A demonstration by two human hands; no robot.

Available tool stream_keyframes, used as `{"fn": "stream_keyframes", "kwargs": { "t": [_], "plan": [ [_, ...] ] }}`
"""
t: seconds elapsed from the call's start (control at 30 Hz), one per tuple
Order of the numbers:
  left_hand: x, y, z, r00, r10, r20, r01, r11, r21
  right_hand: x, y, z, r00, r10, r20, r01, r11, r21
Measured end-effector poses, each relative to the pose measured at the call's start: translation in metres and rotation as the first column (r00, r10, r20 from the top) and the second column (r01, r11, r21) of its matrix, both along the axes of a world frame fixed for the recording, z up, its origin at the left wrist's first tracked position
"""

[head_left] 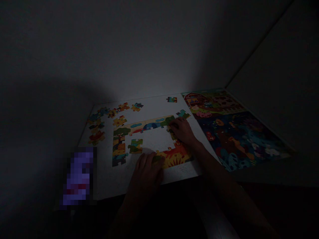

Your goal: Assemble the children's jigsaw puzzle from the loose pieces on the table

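Observation:
A jigsaw puzzle frame (121, 131) lies partly joined on the white table, with a bare white middle. My left hand (147, 169) rests at its lower edge, fingers apart and bent downward, beside a yellow-green part of the bottom row. At the upper right corner my right hand (183, 131) has its fingertips closed on a puzzle piece in the right-hand column; the hand mostly hides that piece. A loose green and yellow piece (136, 146) lies inside the frame on the left. Just beyond my right hand is a teal piece (183, 114).
Several loose pieces (97, 136) are scattered along the table's left side, and one piece (171, 99) lies near the back edge. Two picture sheets, a farm scene (214, 103) and a dark sea scene (239, 139), cover the right side. Walls (139, 66) border the table; the light is dim.

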State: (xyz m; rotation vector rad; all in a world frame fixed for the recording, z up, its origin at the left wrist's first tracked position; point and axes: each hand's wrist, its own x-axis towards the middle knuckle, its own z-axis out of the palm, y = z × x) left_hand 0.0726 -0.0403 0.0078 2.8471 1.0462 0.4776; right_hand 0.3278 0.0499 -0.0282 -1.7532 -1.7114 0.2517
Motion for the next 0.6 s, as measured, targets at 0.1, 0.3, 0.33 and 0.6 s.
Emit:
{"fn": "stream_keyframes", "kwargs": {
  "t": [0.1, 0.3, 0.33, 0.6],
  "plan": [
    [0.003, -0.006, -0.006, 0.999, 0.010, 0.033, -0.010, 1.000, -0.015, 0.000, 0.000, 0.000, 1.000, 0.017, 0.000, -0.017, 1.000, -0.004],
    [-0.022, 0.015, 0.002, 0.993, 0.108, 0.043, -0.106, 0.994, -0.039, -0.002, -0.003, 0.001, 0.999, 0.022, 0.033, -0.022, 1.000, -0.004],
    [-0.030, 0.025, 0.005, 0.990, 0.141, 0.020, -0.140, 0.989, -0.044, -0.003, -0.004, 0.001, 0.999, 0.020, 0.042, -0.020, 1.000, -0.001],
    [-0.062, 0.061, 0.013, 0.962, 0.204, -0.184, -0.218, 0.974, -0.056, 0.000, -0.001, -0.004, 0.999, 0.036, 0.036, -0.038, 0.998, 0.043]
  ]
}}
